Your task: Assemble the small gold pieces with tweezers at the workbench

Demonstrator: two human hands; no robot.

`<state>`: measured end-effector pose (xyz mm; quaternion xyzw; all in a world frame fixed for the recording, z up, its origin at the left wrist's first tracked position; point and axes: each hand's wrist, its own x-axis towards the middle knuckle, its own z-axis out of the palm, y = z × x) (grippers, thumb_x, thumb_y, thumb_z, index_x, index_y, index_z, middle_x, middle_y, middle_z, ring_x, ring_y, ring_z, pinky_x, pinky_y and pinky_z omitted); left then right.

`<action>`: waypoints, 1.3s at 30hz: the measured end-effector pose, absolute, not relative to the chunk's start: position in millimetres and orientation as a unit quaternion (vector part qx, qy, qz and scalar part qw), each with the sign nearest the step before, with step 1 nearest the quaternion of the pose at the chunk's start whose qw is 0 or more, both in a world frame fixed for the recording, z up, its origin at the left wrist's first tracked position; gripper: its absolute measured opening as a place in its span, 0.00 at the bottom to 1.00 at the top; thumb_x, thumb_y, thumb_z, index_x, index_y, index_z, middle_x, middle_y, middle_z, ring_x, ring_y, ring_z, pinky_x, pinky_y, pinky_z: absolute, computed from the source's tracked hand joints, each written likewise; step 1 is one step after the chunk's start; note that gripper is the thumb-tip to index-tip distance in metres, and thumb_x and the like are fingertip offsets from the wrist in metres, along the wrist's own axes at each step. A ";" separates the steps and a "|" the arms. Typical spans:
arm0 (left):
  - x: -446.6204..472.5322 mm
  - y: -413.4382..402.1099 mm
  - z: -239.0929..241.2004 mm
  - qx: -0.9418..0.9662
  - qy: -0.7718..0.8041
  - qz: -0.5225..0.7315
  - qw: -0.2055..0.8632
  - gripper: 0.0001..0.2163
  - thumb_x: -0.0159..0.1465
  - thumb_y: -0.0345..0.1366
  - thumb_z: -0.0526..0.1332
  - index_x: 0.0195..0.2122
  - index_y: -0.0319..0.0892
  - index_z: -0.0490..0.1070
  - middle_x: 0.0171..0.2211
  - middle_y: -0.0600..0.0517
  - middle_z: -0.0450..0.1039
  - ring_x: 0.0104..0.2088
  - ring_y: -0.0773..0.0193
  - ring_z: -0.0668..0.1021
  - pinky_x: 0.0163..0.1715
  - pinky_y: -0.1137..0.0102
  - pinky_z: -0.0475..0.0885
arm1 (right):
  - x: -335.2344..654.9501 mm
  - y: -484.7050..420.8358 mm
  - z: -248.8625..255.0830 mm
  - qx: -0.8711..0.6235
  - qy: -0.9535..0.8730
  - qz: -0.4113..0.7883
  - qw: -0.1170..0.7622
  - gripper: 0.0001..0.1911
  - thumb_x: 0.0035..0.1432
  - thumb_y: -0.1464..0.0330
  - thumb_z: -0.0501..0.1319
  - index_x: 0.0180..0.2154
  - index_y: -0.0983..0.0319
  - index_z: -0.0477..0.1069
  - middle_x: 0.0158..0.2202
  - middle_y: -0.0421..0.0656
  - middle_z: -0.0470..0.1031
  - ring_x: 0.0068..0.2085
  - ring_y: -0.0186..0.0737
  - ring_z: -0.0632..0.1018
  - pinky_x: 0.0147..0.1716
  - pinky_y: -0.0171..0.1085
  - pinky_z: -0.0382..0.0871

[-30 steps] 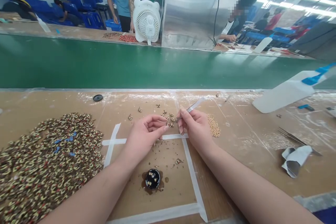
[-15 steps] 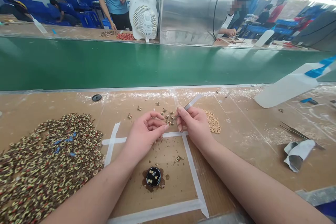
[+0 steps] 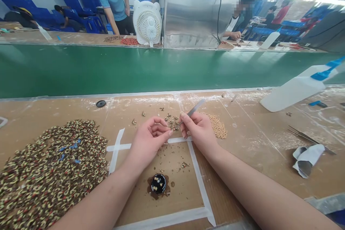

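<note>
My left hand [image 3: 151, 134] is closed, thumb and forefinger pinched together; what sits between the fingertips is too small to make out. Close beside it, my right hand [image 3: 198, 125] grips a pair of silver tweezers [image 3: 196, 107], the broad end pointing up and away and the tips down toward the left fingertips. Just beyond both hands lie several small brown-and-cream pieces [image 3: 167, 116]. A heap of small tan beads [image 3: 217, 126] rests by my right hand. Nearer me, a small black dish [image 3: 158, 184] holds dark liquid with a few pale beads, amid a wet stain.
A large pile of brown-and-cream pieces [image 3: 59, 169] covers the left. To the right are a white bottle [image 3: 293, 91], other tweezers [image 3: 309, 138] and a crumpled wrapper [image 3: 308, 160]. A black lid [image 3: 101, 104] lies behind. Across the green belt [image 3: 107, 68] stand a fan [image 3: 147, 23] and co-workers.
The view has shifted slightly. My hands stay close together in nearly the same pose, and the tweezers have tilted a little. A co-worker across the belt leans lower.
</note>
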<state>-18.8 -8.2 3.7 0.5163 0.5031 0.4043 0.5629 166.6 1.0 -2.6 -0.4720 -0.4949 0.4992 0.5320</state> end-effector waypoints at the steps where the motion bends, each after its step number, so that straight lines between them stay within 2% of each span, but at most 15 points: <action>1: -18.6 -8.2 3.7 0.517 0.502 0.406 0.563 0.12 0.61 0.38 0.73 0.39 0.44 0.71 0.33 0.53 0.78 0.32 0.66 0.76 0.32 0.72 0.69 | 166.1 1.0 -2.6 -0.469 -0.492 0.503 0.534 0.21 0.64 0.52 0.66 0.30 0.62 0.76 0.19 0.37 0.71 0.19 0.29 0.71 0.19 0.33 0.67; 9: -18.1 -8.6 8.7 0.516 0.506 0.423 0.546 0.13 0.59 0.36 0.73 0.33 0.44 0.68 0.32 0.54 0.77 0.33 0.66 0.77 0.35 0.71 0.71 | 161.9 1.0 -2.8 -0.458 -0.477 0.516 0.545 0.22 0.64 0.52 0.67 0.28 0.62 0.76 0.19 0.38 0.72 0.18 0.30 0.71 0.19 0.32 0.67; 13: -17.6 -9.8 5.9 0.500 0.490 0.438 0.563 0.13 0.58 0.37 0.73 0.32 0.44 0.67 0.30 0.54 0.77 0.29 0.68 0.75 0.31 0.72 0.68 | 159.2 0.9 -4.0 -0.463 -0.483 0.513 0.538 0.26 0.63 0.48 0.68 0.26 0.63 0.74 0.18 0.39 0.70 0.17 0.30 0.70 0.19 0.32 0.66; 17: -17.9 -5.7 -0.5 0.478 0.475 0.448 0.588 0.18 0.54 0.39 0.76 0.32 0.44 0.66 0.29 0.53 0.77 0.28 0.66 0.76 0.30 0.71 0.71 | 156.1 1.7 -7.8 -0.455 -0.479 0.515 0.546 0.29 0.61 0.44 0.69 0.27 0.64 0.75 0.18 0.40 0.70 0.18 0.31 0.70 0.18 0.31 0.66; 19: -18.4 -4.5 -0.6 0.466 0.480 0.443 0.596 0.21 0.51 0.40 0.78 0.35 0.44 0.67 0.32 0.51 0.80 0.27 0.66 0.76 0.31 0.70 0.73 | 155.9 2.5 -9.3 -0.451 -0.472 0.518 0.553 0.30 0.60 0.43 0.69 0.28 0.65 0.76 0.19 0.40 0.71 0.18 0.31 0.70 0.19 0.31 0.66; 22: -19.8 -5.5 2.1 0.468 0.495 0.423 0.597 0.25 0.49 0.41 0.80 0.42 0.43 0.70 0.42 0.45 0.83 0.27 0.68 0.76 0.30 0.71 0.73 | 161.7 6.8 -9.0 -0.452 -0.454 0.510 0.574 0.31 0.57 0.41 0.71 0.29 0.65 0.77 0.19 0.40 0.71 0.18 0.32 0.70 0.18 0.31 0.66; 25: -21.4 -8.4 6.3 0.495 0.489 0.422 0.581 0.22 0.55 0.47 0.77 0.43 0.43 0.72 0.45 0.43 0.83 0.27 0.67 0.76 0.28 0.71 0.71 | 176.6 17.7 -5.7 -0.470 -0.451 0.479 0.589 0.32 0.55 0.41 0.71 0.28 0.65 0.77 0.20 0.41 0.71 0.18 0.32 0.70 0.19 0.32 0.66; 28: -23.5 -14.3 17.0 0.552 0.485 0.442 0.515 0.16 0.64 0.51 0.70 0.40 0.43 0.75 0.43 0.45 0.82 0.31 0.63 0.77 0.31 0.69 0.72 | 194.9 32.5 -2.5 -0.504 -0.471 0.436 0.578 0.34 0.54 0.39 0.70 0.28 0.66 0.77 0.21 0.42 0.72 0.20 0.33 0.70 0.20 0.33 0.64; 30: -28.9 -20.2 31.5 0.583 0.509 0.457 0.438 0.15 0.66 0.52 0.68 0.40 0.44 0.78 0.39 0.47 0.81 0.33 0.61 0.77 0.33 0.68 0.71 | 204.0 40.8 -2.2 -0.530 -0.487 0.415 0.557 0.36 0.53 0.36 0.67 0.28 0.65 0.75 0.21 0.42 0.71 0.20 0.32 0.69 0.20 0.33 0.62; 33: -54.9 -26.4 60.4 0.611 0.572 0.460 0.296 0.16 0.66 0.55 0.66 0.41 0.47 0.81 0.32 0.50 0.78 0.30 0.59 0.76 0.31 0.68 0.69 | 209.5 48.7 -5.3 -0.555 -0.511 0.405 0.518 0.36 0.54 0.35 0.63 0.28 0.64 0.74 0.21 0.42 0.72 0.19 0.33 0.68 0.20 0.33 0.60; 35: -87.9 -24.6 76.3 0.648 0.629 0.389 0.181 0.16 0.67 0.55 0.64 0.41 0.49 0.82 0.29 0.51 0.77 0.27 0.58 0.75 0.30 0.68 0.66 | 209.2 51.8 -9.0 -0.562 -0.527 0.402 0.495 0.34 0.56 0.38 0.62 0.27 0.64 0.74 0.21 0.43 0.73 0.19 0.34 0.69 0.21 0.33 0.60; 36: -107.9 -21.6 81.3 0.660 0.668 0.319 0.126 0.16 0.68 0.55 0.62 0.42 0.51 0.82 0.31 0.50 0.79 0.27 0.58 0.76 0.28 0.68 0.64 | 208.6 52.9 -10.9 -0.566 -0.535 0.398 0.484 0.33 0.57 0.39 0.62 0.27 0.64 0.75 0.21 0.44 0.73 0.19 0.34 0.69 0.21 0.34 0.61; 37: -128.8 -17.7 83.7 0.670 0.697 0.242 0.088 0.16 0.68 0.54 0.61 0.43 0.52 0.83 0.37 0.49 0.82 0.30 0.56 0.78 0.28 0.67 0.64 | 207.8 53.7 -12.7 -0.571 -0.544 0.392 0.473 0.31 0.58 0.41 0.61 0.27 0.64 0.75 0.21 0.45 0.74 0.19 0.35 0.70 0.22 0.34 0.61; 39: -167.8 -9.1 82.0 0.686 0.717 0.109 0.051 0.16 0.67 0.50 0.58 0.42 0.50 0.84 0.47 0.47 0.83 0.39 0.51 0.83 0.31 0.67 0.66 | 206.3 55.0 -15.1 -0.578 -0.561 0.381 0.453 0.29 0.60 0.45 0.61 0.27 0.64 0.77 0.22 0.46 0.77 0.21 0.37 0.72 0.23 0.34 0.62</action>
